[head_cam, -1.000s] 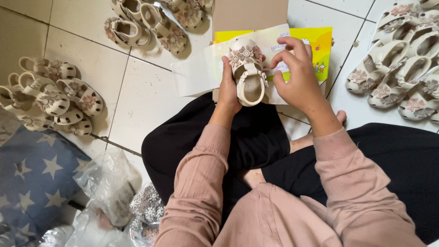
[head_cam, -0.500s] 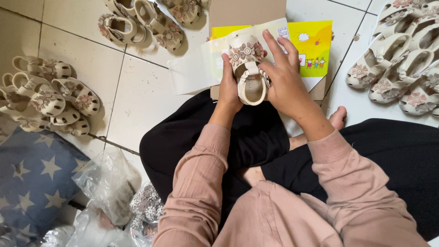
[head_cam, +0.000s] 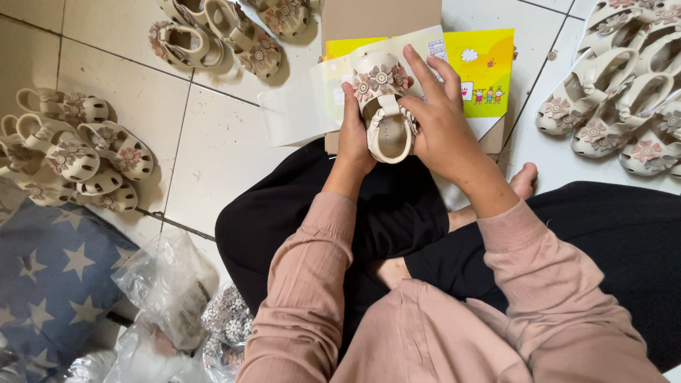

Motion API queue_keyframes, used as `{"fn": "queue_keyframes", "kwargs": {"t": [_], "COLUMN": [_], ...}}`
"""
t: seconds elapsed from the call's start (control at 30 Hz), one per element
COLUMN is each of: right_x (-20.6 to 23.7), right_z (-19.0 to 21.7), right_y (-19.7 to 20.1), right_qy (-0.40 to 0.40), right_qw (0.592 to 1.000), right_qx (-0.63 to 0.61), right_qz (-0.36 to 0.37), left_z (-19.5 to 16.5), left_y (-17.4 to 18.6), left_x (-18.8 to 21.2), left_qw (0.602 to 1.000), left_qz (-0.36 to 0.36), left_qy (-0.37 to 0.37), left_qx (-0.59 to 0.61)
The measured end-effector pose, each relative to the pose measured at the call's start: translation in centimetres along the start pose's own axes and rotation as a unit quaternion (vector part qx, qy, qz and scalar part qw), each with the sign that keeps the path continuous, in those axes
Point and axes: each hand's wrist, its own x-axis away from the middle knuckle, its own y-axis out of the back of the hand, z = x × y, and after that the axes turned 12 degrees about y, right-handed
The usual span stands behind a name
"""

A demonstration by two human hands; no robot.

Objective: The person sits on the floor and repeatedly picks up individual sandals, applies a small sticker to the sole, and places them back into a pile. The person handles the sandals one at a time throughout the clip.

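Pale floor tiles (head_cam: 213, 152) lay under a person who sat cross-legged in a pink top and black trousers, with heaps of small cream sandals on both sides: one pile (head_cam: 67, 149) at the left, another pile (head_cam: 617, 99) at the right, and a few more sandals (head_cam: 227, 28) near the top edge. Straight ahead sat an open cardboard box (head_cam: 376, 18) with a yellow printed lid (head_cam: 486, 67) and white wrapping paper (head_cam: 298, 106) spilling from it. The left hand (head_cam: 355, 131) was closed around the side of a child's cream sandal (head_cam: 386, 106) with flower trim, held just above the box and the lap. The right hand (head_cam: 443, 124) touched the sandal's other side, fingers spread over the strap, its grip loose rather than clenched. To do this well, it seemed wise to steady the sole with the left hand while the right fingertips worked the strap, keeping the flowers uncrushed. A blue star-patterned cushion (head_cam: 57, 284) and crumpled clear plastic bags (head_cam: 167, 284) lay at the lower left.
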Motion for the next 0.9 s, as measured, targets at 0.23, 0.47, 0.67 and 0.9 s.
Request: {"fn": "queue_keyframes", "kwargs": {"t": [0.23,0.47,0.67,0.9], "right_x": [-0.1,0.0,0.6,1.1], "right_z": [0.2,0.4,0.1,-1.3], "right_y": [0.5,1.5,1.4,0.4], "right_qy": [0.004,0.020,-0.009,0.017], "right_qw": [1.000,0.998,1.000,0.994], "right_qx": [-0.003,0.052,-0.011,-0.101], "right_qz": [0.000,0.027,0.008,-0.022], "left_z": [0.3,0.5,0.7,-0.2], "left_y": [0.0,0.3,0.0,-0.5], "left_x": [-0.1,0.2,0.3,1.2], "left_qw": [1.000,1.000,1.000,0.996], "left_qz": [-0.025,0.005,0.012,0.039], "left_qy": [0.007,0.005,0.012,0.041], "left_qx": [0.013,-0.002,0.014,0.074]}}
